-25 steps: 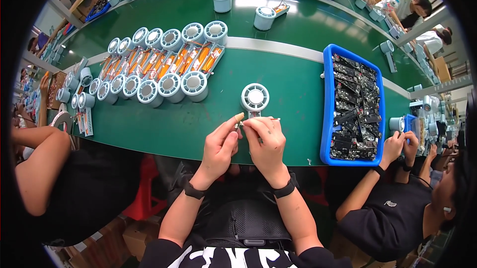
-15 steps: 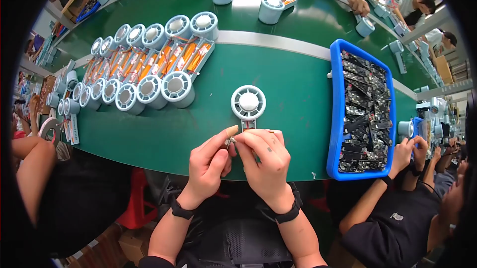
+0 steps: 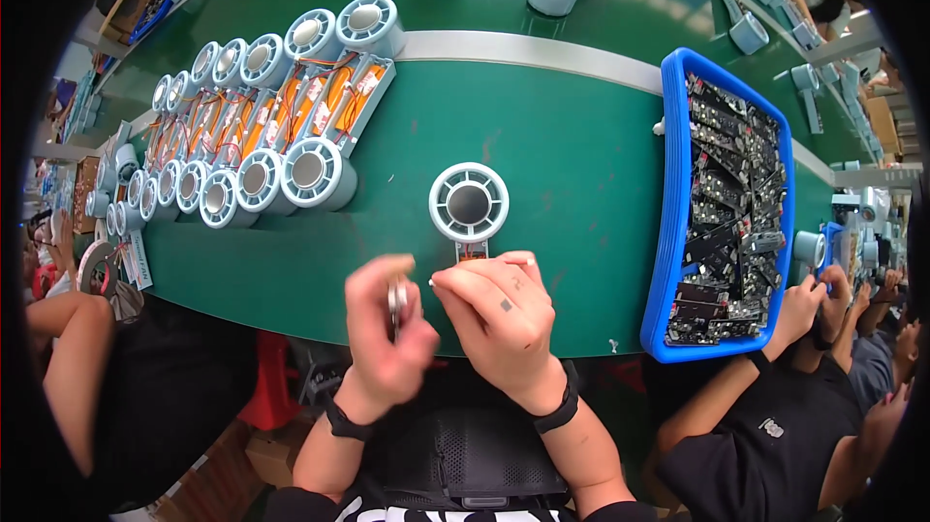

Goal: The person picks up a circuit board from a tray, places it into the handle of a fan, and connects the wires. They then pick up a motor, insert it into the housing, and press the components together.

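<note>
Round-headed device point(image 3: 469, 202) lies partly hidden behind the right hand point(image 3: 504, 323).

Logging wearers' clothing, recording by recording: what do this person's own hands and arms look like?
Neither the left hand nor the right hand wears a glove. A black wristband circles the left wrist, a similar band the right. A small, dark, squarish mark shows on the back of the right hand. Black sleeves leave the forearms bare. Motion blur hides left-hand detail.

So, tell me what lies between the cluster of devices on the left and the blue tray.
In the head view, a single round-headed device sits there on the green tabletop; the left hand and right hand are on its near side.
</note>
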### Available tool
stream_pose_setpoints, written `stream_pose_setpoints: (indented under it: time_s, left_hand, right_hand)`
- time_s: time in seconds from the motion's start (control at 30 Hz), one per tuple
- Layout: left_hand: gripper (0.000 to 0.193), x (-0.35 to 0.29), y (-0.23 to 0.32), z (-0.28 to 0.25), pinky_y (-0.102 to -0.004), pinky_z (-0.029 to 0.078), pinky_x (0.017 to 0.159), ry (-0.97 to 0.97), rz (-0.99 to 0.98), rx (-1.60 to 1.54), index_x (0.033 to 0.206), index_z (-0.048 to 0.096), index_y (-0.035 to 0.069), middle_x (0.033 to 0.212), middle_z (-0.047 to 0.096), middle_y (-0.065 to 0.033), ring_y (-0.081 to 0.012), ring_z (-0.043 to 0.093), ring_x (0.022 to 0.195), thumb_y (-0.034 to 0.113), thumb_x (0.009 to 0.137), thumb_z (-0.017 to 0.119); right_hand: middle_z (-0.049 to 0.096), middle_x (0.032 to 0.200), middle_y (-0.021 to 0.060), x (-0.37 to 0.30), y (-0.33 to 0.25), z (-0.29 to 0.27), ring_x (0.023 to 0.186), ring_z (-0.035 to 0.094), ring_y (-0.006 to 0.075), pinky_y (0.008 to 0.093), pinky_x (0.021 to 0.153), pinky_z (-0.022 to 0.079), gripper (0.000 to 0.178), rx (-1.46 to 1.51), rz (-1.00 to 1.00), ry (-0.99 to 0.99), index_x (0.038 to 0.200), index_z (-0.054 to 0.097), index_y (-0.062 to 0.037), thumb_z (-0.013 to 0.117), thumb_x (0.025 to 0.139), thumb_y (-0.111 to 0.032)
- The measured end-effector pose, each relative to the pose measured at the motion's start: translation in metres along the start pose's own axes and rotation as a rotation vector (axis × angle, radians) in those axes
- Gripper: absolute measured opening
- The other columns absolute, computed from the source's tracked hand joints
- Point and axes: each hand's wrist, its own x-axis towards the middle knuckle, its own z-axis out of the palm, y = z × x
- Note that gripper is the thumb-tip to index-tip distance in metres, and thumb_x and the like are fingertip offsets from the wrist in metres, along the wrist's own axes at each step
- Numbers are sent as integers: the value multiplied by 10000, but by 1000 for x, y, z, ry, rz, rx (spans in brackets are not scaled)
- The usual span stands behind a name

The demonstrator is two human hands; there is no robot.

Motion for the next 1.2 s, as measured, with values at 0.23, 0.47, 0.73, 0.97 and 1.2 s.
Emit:
stream_pose_setpoints:
  time_s: [0.23,0.47,0.73,0.97,1.2]
  left_hand:
    - [475,-14,43,29,-258,457,515,-414,418,526,1082,627,-19,996,700,-198,-154,497,531,270,755,813]
    - [451,-20,69,23,-247,503,535,-318,254,455,1208,612,-13,1196,669,-220,-220,620,640,166,809,721]
    - [493,8,27,5,-184,307,480,123,-329,-351,1436,444,-13,907,505,-8,-41,389,600,259,1027,479]
    - [479,9,-5,-9,-195,308,461,-109,-388,-491,1473,376,23,996,472,-19,-40,342,547,266,1067,448]
    - [348,2,-15,-1,-202,351,480,-83,-293,-530,1399,422,25,1067,528,-69,-33,384,554,102,1060,442]
  right_hand:
    - [687,802,25,2,3,4,695,645,187,332,717,442,180,-16,-4,0,873,690,-95,782,752,1]
    - [691,816,27,-2,6,7,705,643,181,339,730,438,176,-18,-28,9,871,685,-100,783,758,-8]
    - [693,839,37,-2,3,7,734,644,214,333,732,471,176,99,-31,76,872,695,-82,788,752,7]
    - [680,856,64,-5,2,3,775,632,244,346,731,487,179,68,36,24,890,696,-60,773,752,21]
    - [670,861,50,-4,4,4,772,626,227,351,742,455,155,-23,-77,3,909,672,-74,751,786,-23]
